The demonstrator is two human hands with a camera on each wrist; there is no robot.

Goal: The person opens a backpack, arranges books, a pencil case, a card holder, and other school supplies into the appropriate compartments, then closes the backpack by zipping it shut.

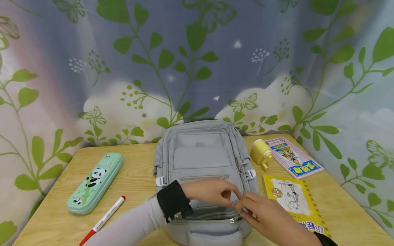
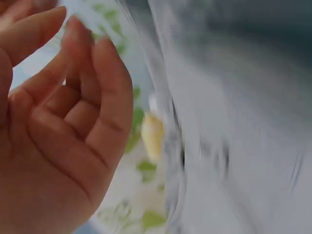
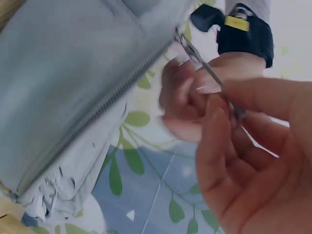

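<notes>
A grey backpack [image 1: 203, 159] lies on the table, front side up, with zippered pockets across it. My right hand [image 1: 271, 215] pinches a zipper pull [image 3: 209, 73] between thumb and fingers; the right wrist view shows the pull stretched out from the slider at the end of a row of teeth [image 3: 105, 108]. My left hand [image 1: 209, 191], in a black wristband, hovers over the lower pocket with its fingertips close to the right hand's. Its fingers are loosely bent in the left wrist view, and no object shows in the palm.
To the left lie a green panda pencil case [image 1: 95, 184] and a red-capped marker [image 1: 106, 217]. A yellow bottle-shaped thing [image 1: 261, 152], a pink booklet [image 1: 293, 158] and a yellow notebook [image 1: 293, 200] lie right of the backpack. A leaf-patterned curtain [image 1: 197, 68] hangs behind the table.
</notes>
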